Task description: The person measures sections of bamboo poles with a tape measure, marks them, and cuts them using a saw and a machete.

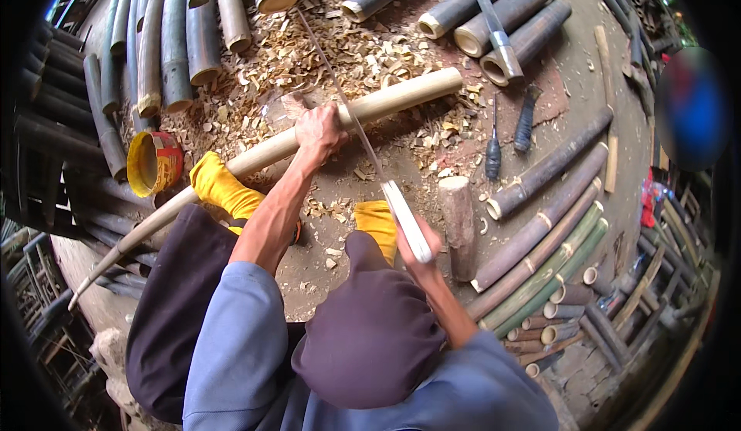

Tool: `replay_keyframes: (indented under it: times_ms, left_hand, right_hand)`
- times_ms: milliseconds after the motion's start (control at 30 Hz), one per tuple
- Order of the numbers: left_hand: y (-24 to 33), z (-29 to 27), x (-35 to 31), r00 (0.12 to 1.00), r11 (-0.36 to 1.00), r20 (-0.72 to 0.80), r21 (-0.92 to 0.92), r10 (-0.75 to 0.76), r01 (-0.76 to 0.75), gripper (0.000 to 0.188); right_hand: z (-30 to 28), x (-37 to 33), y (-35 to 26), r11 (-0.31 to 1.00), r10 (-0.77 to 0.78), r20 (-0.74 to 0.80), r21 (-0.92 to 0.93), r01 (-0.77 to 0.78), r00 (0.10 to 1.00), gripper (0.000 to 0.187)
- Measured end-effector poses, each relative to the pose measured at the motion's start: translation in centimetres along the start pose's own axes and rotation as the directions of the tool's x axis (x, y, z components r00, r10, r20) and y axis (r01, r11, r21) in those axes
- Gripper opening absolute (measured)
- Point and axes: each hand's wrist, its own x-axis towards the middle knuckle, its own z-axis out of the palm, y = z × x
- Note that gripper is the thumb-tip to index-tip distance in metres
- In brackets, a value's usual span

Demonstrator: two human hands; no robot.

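Note:
My left hand (319, 131) is wrapped round a long, pale, peeled pole (413, 97), probably bamboo, that runs from the lower left up to the right. In my right hand (423, 250) is the white handle of a saw (403, 219). Its long, thin blade crosses the pole just right of my left hand, and the far end reaches into the wood chips. Whether the blade has cut into the pole, I cannot tell. My feet, in yellow socks (224, 185), are on either side, the left one against the pole.
Wood chips (309, 53) cover the floor ahead. Dark bamboo tubes (202, 30) lie at far left; others (525, 37) at far right carry a broad blade (494, 30). Two dark-handled tools (492, 157), a short log (461, 226), more bamboo (552, 223) and a yellow-red can (158, 165) lie around.

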Motion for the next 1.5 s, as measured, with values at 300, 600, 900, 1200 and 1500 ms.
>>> replay_keyframes:
  times_ms: [300,600,900,1200,1500]
  left_hand:
    - [-0.2,-0.1,0.3,0.999,0.999,0.04,0.039,-0.029,0.028,0.036]
    - [-2.0,1.1,0.1,0.999,0.999,0.01,0.041,0.034,-0.034,0.044]
    - [-0.6,0.6,0.5,0.999,0.999,-0.002,0.0,-0.04,0.04,0.039]
    - [-0.7,0.5,-0.4,0.999,0.996,-0.013,0.082,0.044,-0.043,0.043]
    - [-1.8,0.1,0.3,0.995,0.995,-0.018,0.039,0.097,-0.096,0.038]
  right_hand:
    - [-8.0,-9.5,0.2,0.958,-0.116,0.059,-0.255,0.127,0.991,0.029]
    - [-4.0,-5.2,0.1,0.993,-0.037,0.095,-0.105,0.047,0.995,0.037]
    - [1.2,1.0,0.8,0.99,0.137,0.137,0.027,-0.142,0.981,0.041]
    - [-6.7,-9.0,2.4,0.962,-0.028,0.142,-0.266,0.065,0.989,0.037]
    - [-7.0,-8.6,0.6,0.98,-0.002,0.172,-0.196,0.036,0.985,0.045]
